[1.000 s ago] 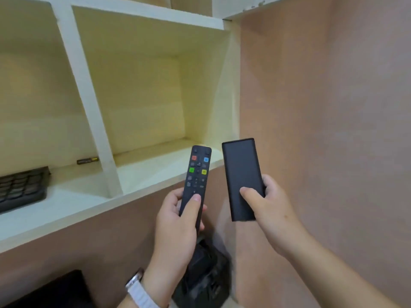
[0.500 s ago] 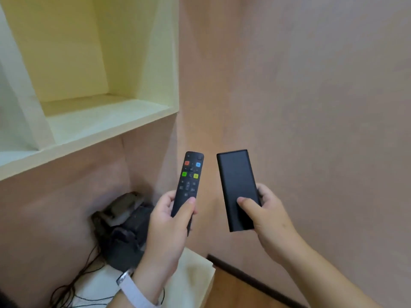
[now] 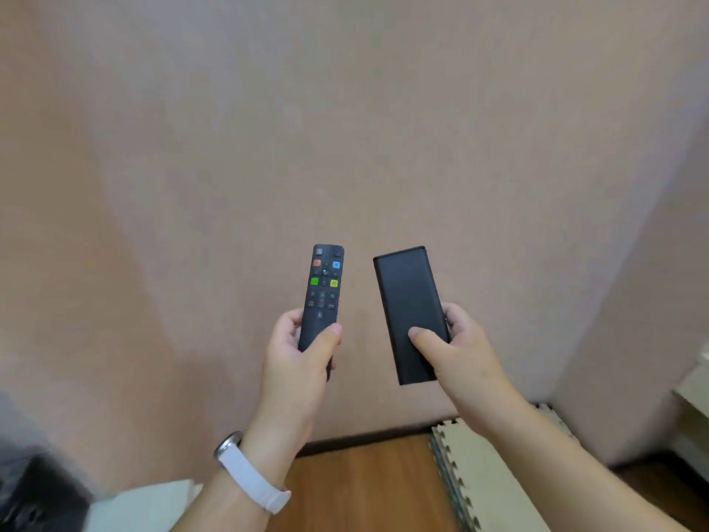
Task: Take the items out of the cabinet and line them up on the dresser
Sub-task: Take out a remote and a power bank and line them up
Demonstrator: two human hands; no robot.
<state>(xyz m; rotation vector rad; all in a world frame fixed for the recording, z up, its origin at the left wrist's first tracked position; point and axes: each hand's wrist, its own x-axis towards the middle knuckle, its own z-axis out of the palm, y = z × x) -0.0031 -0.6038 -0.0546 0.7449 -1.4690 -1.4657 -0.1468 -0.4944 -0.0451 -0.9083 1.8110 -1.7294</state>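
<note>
My left hand grips the lower part of a black remote control with red, blue, green and yellow buttons, held upright in front of a pink wall. My right hand holds a plain black power bank by its lower half, thumb on its face, tilted slightly left. The two items sit side by side, apart, at mid-frame. The cabinet and the dresser are out of view.
A pink wall fills most of the view. Below lie a wooden floor, stacked foam puzzle mats, a white surface at the lower left with a dark object, and a pale furniture edge at right.
My view has swung right, away from the cabinet shelves, which have left the frame. Both hands keep the same hold on the remote and the power bank.
</note>
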